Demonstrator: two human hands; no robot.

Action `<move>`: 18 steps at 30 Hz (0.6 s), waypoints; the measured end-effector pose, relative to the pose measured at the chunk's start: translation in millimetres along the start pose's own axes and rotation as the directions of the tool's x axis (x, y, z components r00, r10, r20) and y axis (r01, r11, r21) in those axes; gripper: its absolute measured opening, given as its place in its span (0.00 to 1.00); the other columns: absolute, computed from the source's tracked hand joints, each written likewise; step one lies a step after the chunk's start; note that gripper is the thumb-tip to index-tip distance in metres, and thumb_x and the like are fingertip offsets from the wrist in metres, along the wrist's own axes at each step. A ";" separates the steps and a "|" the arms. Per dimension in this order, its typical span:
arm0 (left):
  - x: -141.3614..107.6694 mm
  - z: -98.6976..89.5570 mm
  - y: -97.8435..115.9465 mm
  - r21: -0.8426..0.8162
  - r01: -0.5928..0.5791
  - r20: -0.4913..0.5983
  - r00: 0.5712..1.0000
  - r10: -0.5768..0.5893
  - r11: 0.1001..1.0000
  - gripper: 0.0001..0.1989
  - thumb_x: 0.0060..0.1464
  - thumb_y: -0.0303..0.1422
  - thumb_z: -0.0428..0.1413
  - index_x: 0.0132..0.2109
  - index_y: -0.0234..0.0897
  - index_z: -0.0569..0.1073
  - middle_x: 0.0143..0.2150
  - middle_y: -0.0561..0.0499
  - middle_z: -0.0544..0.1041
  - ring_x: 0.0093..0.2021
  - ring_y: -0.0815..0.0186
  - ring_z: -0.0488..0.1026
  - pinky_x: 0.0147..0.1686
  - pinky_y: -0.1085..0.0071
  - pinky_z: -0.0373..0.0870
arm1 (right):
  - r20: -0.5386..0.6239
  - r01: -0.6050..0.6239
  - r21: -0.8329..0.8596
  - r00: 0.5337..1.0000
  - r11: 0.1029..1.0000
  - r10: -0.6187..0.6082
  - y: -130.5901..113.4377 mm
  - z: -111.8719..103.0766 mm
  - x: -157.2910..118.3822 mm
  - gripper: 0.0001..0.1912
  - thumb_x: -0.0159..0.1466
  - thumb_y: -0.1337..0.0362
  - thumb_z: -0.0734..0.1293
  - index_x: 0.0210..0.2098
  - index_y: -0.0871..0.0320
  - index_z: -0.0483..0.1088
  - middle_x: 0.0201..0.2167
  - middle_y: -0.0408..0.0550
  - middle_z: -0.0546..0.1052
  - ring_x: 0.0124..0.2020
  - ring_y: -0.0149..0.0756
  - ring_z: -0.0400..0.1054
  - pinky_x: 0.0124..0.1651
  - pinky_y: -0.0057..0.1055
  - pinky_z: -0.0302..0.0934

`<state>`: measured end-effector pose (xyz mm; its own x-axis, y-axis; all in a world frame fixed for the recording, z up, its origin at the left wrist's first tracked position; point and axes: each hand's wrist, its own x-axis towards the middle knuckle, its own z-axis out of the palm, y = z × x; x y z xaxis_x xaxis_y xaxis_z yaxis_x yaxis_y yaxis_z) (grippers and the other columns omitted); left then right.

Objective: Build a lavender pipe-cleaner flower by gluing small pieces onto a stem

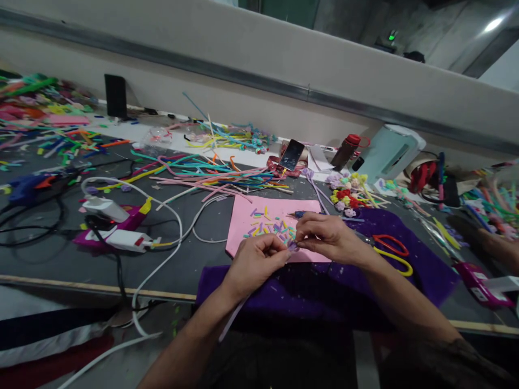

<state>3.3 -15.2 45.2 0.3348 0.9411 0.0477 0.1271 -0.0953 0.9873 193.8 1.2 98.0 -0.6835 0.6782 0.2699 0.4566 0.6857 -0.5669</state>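
My left hand (pixel 257 262) is closed in a pinch on a pale purple pipe cleaner (pixel 233 320), whose long end hangs below the wrist. At its tip, between both hands, is a small purple bundle (pixel 292 246); its exact shape is too small to tell. The fingers of my right hand (pixel 326 235) pinch this bundle from the other side. Beneath the hands lies a pink mat (pixel 239 216), scattered with short cut pieces of pipe cleaner (pixel 267 222) in purple, yellow and teal. A pair of tweezers or similar pointed tool (pixel 298 214) rests behind my right fingers.
Scissors with red and yellow handles (pixel 391 251) lie on a purple cloth (pixel 425 254) at right. Power strips (pixel 109 235) and cables fill the left. Behind are loose pipe cleaners (pixel 211 175), a phone (pixel 292 155) and a bottle (pixel 345 152). Another person's hand (pixel 497 246) is far right.
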 end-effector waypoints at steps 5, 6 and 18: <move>-0.7 -0.8 -2.3 -0.029 0.019 0.019 1.000 -0.018 0.999 0.07 0.44 0.34 0.56 0.25 0.35 0.72 0.20 0.55 0.67 0.20 0.74 0.60 0.21 0.77 0.53 | -0.003 -0.007 0.011 1.000 1.000 0.007 3.8 2.3 -0.2 0.06 0.60 0.67 0.62 0.34 0.59 0.72 0.31 0.48 0.70 0.32 0.30 0.66 0.34 0.28 0.60; -0.4 -1.2 -3.2 -0.049 0.032 0.023 0.999 -0.031 0.998 0.07 0.44 0.34 0.56 0.25 0.34 0.72 0.20 0.55 0.67 0.20 0.74 0.60 0.21 0.77 0.53 | -0.020 0.000 0.019 1.000 1.000 0.000 4.6 1.7 -1.0 0.07 0.59 0.66 0.63 0.35 0.59 0.72 0.31 0.48 0.70 0.32 0.31 0.66 0.34 0.28 0.60; 12.1 -0.7 -21.4 -0.675 0.190 -0.052 0.952 -0.303 0.713 0.08 0.39 0.32 0.62 0.29 0.34 0.73 0.26 0.55 0.73 0.23 0.75 0.65 0.25 0.78 0.60 | -0.144 -0.286 0.704 0.839 0.650 0.525 10.5 59.6 -1.0 0.07 0.54 0.62 0.68 0.30 0.59 0.70 0.20 0.40 0.68 0.17 0.23 0.59 0.19 0.22 0.54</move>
<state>4.0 -1.6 24.8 0.2311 0.9414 -0.2459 -0.4758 0.3298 0.8154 165.3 -8.0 45.4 -0.2520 0.9669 0.0407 0.0914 0.0656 -0.9937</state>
